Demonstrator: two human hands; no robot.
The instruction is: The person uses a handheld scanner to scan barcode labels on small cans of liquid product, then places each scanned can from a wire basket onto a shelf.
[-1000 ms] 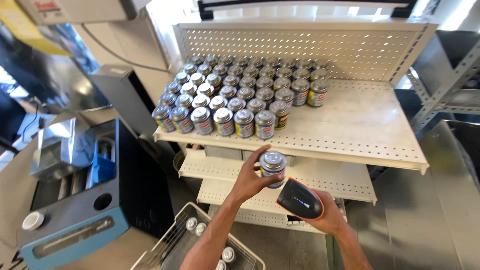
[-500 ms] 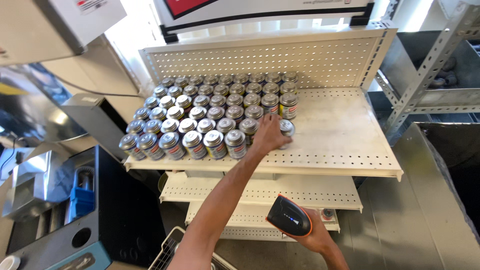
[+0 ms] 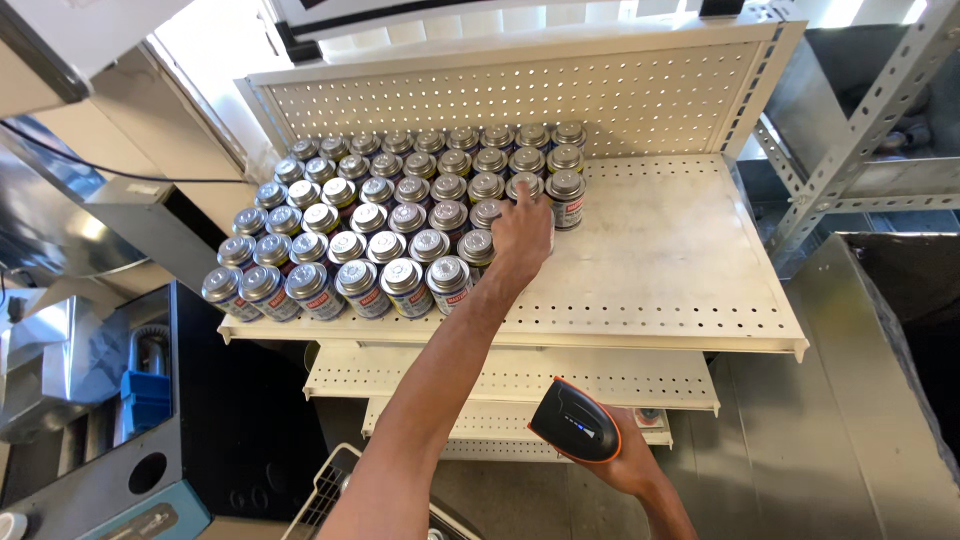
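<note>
Shelf holds rows of cans — left hand sets one among them, fingers curled on it; right hand grips a scanner. Release looks due next.

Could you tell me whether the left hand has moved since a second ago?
Yes: the left hand rose from below the shelf onto the cans.

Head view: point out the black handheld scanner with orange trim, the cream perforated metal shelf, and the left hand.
black handheld scanner with orange trim [image 3: 578,424], head view, top face.
cream perforated metal shelf [image 3: 670,250], head view, bare deck.
left hand [image 3: 522,238], head view, back of hand.
</note>
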